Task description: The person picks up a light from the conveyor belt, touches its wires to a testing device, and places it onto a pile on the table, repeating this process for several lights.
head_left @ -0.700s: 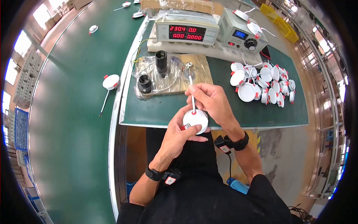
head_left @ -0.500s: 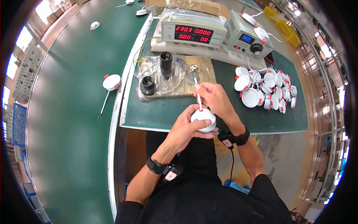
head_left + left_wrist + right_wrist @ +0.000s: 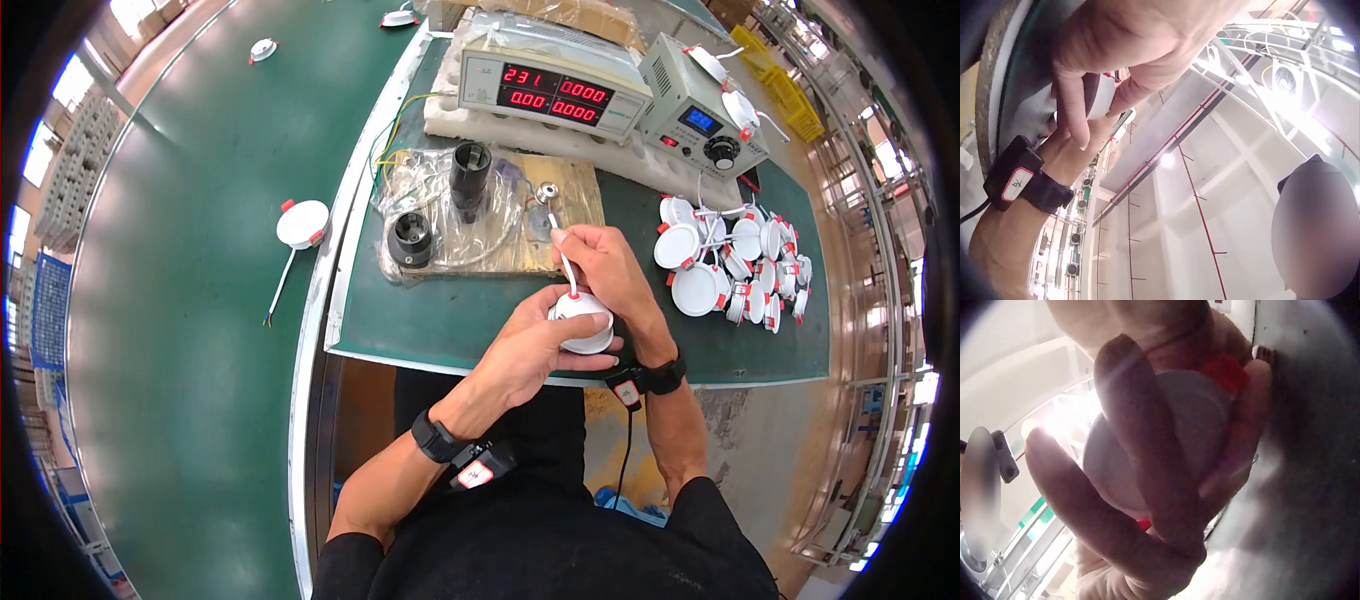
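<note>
My left hand grips a round white downlight, thumb across it and fingers beneath. A white cable rises from the lamp's red grommet, and my right hand pinches it near its far end. That end points toward a small round metal fitting on a wooden board. From the right wrist, the lamp's round face shows behind several fingers, with a red clip at its edge. In the left wrist view the lamp's rim shows between fingers.
Two black sockets stand on the plastic-wrapped part of the board. Behind are a meter with red digits and a grey box with a knob. Several downlights are heaped at right. Another downlight lies on the green surface at left.
The head view has shifted, so the bench sits farther right and lower. The downlight has tilted in my left hand, showing more of its side. My right hand keeps its pinch on the cable.
</note>
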The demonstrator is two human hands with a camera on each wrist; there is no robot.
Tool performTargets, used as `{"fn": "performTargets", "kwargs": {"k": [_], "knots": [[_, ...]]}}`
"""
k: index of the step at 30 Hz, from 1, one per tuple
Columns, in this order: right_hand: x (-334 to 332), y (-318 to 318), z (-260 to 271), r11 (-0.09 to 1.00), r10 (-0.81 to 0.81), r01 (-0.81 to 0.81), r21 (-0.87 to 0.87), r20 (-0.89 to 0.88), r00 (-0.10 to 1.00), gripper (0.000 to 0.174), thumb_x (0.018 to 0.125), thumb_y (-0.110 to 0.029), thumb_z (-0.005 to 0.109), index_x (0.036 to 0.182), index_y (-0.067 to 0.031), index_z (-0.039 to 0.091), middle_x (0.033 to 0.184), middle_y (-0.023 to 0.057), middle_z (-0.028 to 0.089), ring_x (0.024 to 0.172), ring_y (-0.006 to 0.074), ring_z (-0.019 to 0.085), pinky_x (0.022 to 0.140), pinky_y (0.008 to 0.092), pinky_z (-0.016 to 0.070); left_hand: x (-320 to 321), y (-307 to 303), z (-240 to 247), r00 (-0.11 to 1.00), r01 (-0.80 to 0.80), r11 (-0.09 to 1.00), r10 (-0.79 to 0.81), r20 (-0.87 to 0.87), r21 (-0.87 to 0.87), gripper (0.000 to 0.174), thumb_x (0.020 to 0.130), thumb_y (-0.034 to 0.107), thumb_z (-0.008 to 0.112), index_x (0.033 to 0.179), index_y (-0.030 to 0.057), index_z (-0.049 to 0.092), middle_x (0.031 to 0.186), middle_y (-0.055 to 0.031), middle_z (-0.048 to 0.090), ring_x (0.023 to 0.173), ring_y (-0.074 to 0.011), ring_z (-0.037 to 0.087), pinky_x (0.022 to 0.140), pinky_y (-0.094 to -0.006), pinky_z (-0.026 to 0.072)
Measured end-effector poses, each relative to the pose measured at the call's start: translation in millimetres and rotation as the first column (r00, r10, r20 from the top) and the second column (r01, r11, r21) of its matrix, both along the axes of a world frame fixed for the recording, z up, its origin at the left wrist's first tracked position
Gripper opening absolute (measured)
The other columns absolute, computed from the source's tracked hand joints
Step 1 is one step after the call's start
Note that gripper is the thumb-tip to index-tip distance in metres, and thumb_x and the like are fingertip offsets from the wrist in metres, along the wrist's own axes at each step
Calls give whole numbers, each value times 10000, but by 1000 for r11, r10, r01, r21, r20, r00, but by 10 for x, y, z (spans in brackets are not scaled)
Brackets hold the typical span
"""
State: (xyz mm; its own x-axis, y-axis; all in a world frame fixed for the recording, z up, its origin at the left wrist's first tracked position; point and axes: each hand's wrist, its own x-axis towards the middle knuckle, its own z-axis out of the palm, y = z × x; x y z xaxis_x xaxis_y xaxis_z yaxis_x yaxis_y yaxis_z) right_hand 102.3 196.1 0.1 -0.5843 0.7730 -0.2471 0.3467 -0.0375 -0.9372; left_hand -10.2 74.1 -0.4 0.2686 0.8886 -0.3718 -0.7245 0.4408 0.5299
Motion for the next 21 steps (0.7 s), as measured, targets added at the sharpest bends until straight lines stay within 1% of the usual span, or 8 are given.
{"fn": "performTargets", "kwargs": {"k": [3, 5, 9, 12, 15, 18, 19, 21], "knots": [[27, 46, -39, 992, 3, -11, -123, -61, 998, 364, 1018, -291, 572, 781, -20, 628, 600, -27, 522, 513, 55, 439, 472, 259, 330, -10, -31, 10, 1000, 11, 1000, -11, -5, 11, 353, 963, 76, 660, 1266, -22, 507, 1182, -151, 651, 1044, -302, 716, 871, -386, 641], [8, 28, -48, 993, -16, 8, -117, -67, 998, 365, 1012, -280, 576, 762, -18, 627, 592, -31, 515, 509, 56, 435, 475, 260, 331, -13, -11, -11, 1000, 9, 999, -9, -9, 45, 330, 962, 83, 661, 1248, -20, 532, 1166, -142, 660, 1029, -281, 720, 868, -381, 637], [-11, 59, -61, 994, -32, 24, -110, -73, 997, 365, 1001, -258, 583, 734, -13, 624, 578, -29, 509, 504, 56, 442, 473, 262, 332, -19, 30, -110, 996, 10, 999, -14, 83, 46, 299, 938, 75, 681, 1206, -5, 574, 1108, -124, 685, 1015, -233, 718, 877, -384, 618], [-23, 58, -53, 994, -35, 29, -106, -55, 998, 361, 999, -256, 587, 742, -6, 627, 579, -21, 514, 507, 60, 458, 477, 266, 343, -35, 27, -69, 998, 8, 1000, -10, 62, 24, 299, 939, 71, 676, 1209, -3, 571, 1107, -125, 685, 1024, -245, 714, 895, -392, 613], [-20, 51, -62, 998, -33, 30, -59, -45, 998, 361, 996, -257, 588, 748, 2, 626, 579, -11, 519, 509, 70, 475, 483, 270, 358, -31, 32, -73, 999, 16, 1000, -16, 50, 6, 298, 938, 69, 675, 1211, 5, 574, 1113, -123, 684, 1035, -257, 711, 905, -404, 608], [-21, 32, -42, 996, -51, 46, -79, -65, 997, 363, 993, -260, 590, 751, 8, 621, 589, -2, 525, 520, 80, 479, 494, 281, 376, -36, 46, -63, 1000, 17, 999, -17, 15, 28, 298, 937, 90, 683, 1204, 10, 578, 1124, -125, 679, 1055, -264, 705, 923, -393, 597], [-11, 35, -84, 998, -47, 44, -45, -75, 996, 351, 988, -248, 585, 753, 11, 615, 601, 4, 528, 535, 86, 484, 511, 290, 396, -47, 47, -43, 999, 33, 999, -33, 16, 17, 310, 937, 86, 681, 1215, 6, 571, 1142, -131, 673, 1076, -285, 701, 932, -383, 590], [-6, 20, -136, 995, -77, 70, -69, -104, 992, 349, 992, -259, 609, 746, -11, 618, 599, -37, 492, 526, 50, 422, 485, 261, 328, -52, 55, -28, 999, 41, 999, -41, 3, -7, 325, 934, 78, 679, 1230, 4, 564, 1159, -135, 668, 1093, -301, 696, 931, -383, 590]]}}
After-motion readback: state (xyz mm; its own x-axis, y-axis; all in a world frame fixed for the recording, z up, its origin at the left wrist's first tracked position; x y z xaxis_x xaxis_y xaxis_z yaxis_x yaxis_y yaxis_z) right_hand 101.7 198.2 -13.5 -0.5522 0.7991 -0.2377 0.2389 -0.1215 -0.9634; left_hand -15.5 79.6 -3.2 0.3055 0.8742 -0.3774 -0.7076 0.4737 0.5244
